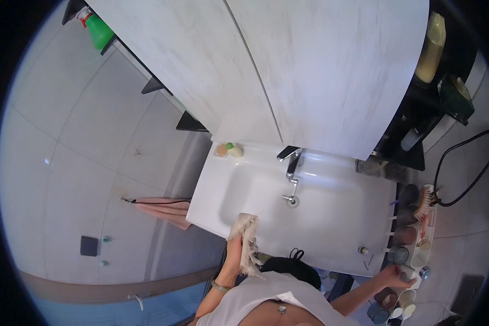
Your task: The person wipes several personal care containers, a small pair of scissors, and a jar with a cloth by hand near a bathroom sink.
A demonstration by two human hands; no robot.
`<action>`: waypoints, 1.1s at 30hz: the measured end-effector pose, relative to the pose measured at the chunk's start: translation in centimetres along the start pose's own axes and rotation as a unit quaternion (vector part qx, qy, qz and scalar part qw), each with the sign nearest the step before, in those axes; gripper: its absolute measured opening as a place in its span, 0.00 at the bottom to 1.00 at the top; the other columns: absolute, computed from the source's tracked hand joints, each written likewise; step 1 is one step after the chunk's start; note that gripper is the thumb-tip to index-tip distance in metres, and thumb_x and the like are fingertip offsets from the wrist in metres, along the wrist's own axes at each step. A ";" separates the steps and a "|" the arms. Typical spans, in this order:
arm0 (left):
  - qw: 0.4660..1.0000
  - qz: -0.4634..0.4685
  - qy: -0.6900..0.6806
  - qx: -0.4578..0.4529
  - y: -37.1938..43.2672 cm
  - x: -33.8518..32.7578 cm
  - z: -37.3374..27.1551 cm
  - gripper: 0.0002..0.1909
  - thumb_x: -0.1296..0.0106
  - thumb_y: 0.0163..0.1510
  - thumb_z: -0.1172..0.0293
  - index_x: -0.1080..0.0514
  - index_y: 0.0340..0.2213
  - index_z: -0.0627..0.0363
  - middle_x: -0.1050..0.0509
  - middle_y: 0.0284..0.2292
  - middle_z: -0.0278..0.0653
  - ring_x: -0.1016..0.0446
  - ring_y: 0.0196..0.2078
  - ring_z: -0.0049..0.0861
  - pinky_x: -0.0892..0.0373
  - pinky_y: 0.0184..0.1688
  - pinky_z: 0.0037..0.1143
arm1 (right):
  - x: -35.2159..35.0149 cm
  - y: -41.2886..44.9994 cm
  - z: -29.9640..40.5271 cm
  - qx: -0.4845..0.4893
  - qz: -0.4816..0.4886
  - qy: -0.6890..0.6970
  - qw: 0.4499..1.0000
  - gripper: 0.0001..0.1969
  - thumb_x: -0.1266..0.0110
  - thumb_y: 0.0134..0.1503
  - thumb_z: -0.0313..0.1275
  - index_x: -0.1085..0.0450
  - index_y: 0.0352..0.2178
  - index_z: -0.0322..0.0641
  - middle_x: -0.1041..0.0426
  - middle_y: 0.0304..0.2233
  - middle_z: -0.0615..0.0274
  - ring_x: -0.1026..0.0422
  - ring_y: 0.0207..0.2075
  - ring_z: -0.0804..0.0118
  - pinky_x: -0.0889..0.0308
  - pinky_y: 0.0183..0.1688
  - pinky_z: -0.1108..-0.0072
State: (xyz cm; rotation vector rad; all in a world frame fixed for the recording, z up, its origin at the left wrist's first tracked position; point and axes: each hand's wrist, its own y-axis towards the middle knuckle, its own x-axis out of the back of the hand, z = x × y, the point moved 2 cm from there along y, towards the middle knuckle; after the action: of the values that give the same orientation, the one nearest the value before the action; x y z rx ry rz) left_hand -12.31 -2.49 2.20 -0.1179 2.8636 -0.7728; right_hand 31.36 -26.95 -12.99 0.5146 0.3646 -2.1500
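Note:
My left hand (234,246) is shut on a frayed beige cloth (244,228) at the front left rim of the white washbasin (330,228). Part of the cloth hangs down in front of the basin. At the basin's right side, my right hand (397,277) reaches among the cups on the wall rack (421,256), its fingers around a clear cup (406,269). The chrome faucet (291,163) with a jointed spout extension stands at the back of the basin, over the drain.
A mirror cabinet (309,73) overhangs the basin's back. Soap (221,150) and a green-capped bottle (235,150) stand on the back left corner. A small jar (363,250) sits front right. A pink towel (167,208) hangs left; a black cable (452,150) loops at right.

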 end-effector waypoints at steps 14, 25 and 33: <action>0.999 0.024 -0.017 0.014 1.8 2.1 0.7 0.16 0.65 0.58 0.64 0.32 0.40 0.58 0.29 0.25 0.33 0.31 0.22 0.17 0.34 0.20 0.19 | -6.6 -12.9 9.8 0.044 0.152 0.039 0.987 0.24 0.51 0.55 0.42 0.39 0.46 0.33 0.34 0.43 0.59 0.35 0.45 0.68 0.42 0.47 0.79; 0.865 0.123 0.310 -0.373 -2.9 1.9 1.7 0.21 0.55 0.52 0.70 0.38 0.47 0.66 0.34 0.46 0.50 0.35 0.49 0.38 0.40 0.52 0.30 | -7.3 -37.4 11.4 -0.332 0.778 -0.022 0.533 0.35 0.30 0.38 0.37 0.44 0.43 0.41 0.39 0.37 0.67 0.39 0.40 0.73 0.42 0.44 0.80; 0.949 -0.076 -0.021 -0.306 -6.0 1.1 0.1 0.16 0.56 0.55 0.74 0.37 0.44 0.68 0.34 0.44 0.48 0.33 0.45 0.37 0.38 0.49 0.33 | -5.8 -39.2 14.0 -0.228 0.749 -0.057 0.620 0.15 0.56 0.61 0.35 0.47 0.23 0.40 0.47 0.19 0.71 0.48 0.22 0.80 0.50 0.23 0.85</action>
State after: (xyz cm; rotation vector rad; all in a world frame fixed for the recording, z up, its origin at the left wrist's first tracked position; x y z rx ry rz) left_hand -13.15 -7.83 5.05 -0.4287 2.9681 0.1282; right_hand -0.59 -6.36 4.83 0.1795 0.2179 -0.3792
